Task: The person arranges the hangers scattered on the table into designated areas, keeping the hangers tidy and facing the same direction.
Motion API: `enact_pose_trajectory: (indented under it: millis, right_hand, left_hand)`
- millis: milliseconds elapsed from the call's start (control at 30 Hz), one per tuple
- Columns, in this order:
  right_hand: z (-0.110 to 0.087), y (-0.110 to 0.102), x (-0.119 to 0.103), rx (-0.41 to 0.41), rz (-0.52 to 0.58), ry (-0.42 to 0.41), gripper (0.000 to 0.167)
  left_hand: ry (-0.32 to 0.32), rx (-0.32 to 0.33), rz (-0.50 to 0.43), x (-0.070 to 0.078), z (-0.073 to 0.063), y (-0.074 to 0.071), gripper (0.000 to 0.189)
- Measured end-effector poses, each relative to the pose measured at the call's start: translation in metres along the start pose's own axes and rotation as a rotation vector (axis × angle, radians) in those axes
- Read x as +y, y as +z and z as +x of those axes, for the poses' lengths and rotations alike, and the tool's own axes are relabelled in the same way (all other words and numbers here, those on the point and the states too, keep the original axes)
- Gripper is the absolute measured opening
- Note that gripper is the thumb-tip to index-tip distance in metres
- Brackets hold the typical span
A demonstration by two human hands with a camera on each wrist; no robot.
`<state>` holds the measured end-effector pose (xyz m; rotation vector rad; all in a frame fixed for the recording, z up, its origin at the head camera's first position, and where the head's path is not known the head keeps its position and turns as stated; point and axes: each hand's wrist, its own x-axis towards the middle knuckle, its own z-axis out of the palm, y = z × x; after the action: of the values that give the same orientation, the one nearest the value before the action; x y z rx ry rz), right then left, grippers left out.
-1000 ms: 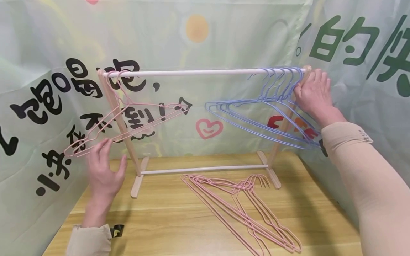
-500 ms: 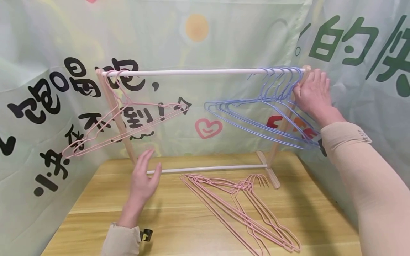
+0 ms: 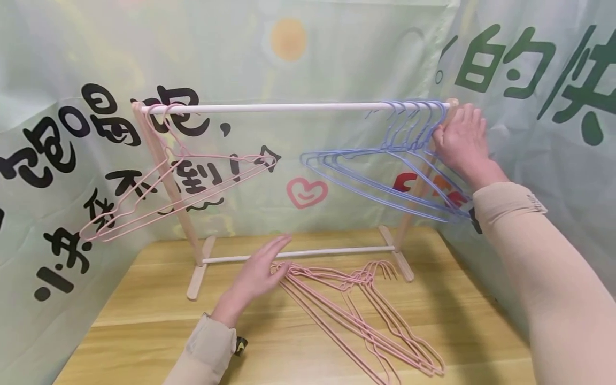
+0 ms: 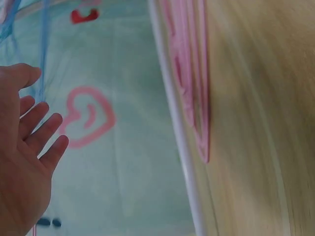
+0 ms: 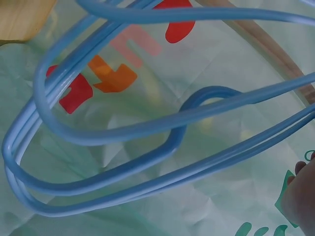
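My left hand (image 3: 255, 275), fingers extended and thumb apart, holds nothing. It is by the left end of several pink wire hangers (image 3: 358, 276) piled on the table; contact is unclear in the head view, but the left wrist view shows the hand apart from the hangers (image 4: 204, 98). My right hand (image 3: 463, 136) grips the upper right end of the clothes rack (image 3: 279, 107); its thumb is mostly hidden. Beside it, several blue hangers (image 3: 399, 149) hang bunched at the rod's right end. Two pink hangers (image 3: 183, 153) hang at the left end.
The rack's wooden feet (image 3: 196, 278) stand on the wooden table (image 3: 144, 310), joined by a low white bar (image 3: 332, 251). A printed cloth (image 3: 240, 59) rises behind and along both sides. The blue hangers' lower ends reach beside the right sleeve (image 3: 510, 214).
My left hand has moved right from the hanging pink hangers to beside the pile on the table. The right hand keeps its grip on the rack. The head view has shifted slightly.
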<state>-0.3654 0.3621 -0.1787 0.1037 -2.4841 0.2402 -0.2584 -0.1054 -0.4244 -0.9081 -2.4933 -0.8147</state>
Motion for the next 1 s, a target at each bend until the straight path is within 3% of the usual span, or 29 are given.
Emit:
enact_pose_trajectory:
  millis: [167,567,867,1000]
  right_hand:
    - [0.001,0.002,-0.003,0.012,0.008,-0.014,0.037]
    - [0.001,0.000,-0.003,0.034,0.014,-0.016,0.039]
    - [-0.001,0.002,-0.002,0.027,0.010,-0.008,0.038]
    - [-0.001,0.002,-0.003,0.024,0.011,-0.011,0.036]
  left_hand:
    - [0.056,-0.142,0.046,0.000,0.011,0.017,0.064]
    - [0.105,-0.434,0.132,-0.005,0.026,0.050,0.071]
    - [0.090,-0.513,0.139,-0.007,0.025,0.068,0.068]
    - [0.085,-0.516,0.158,-0.009,0.023,0.073,0.064]
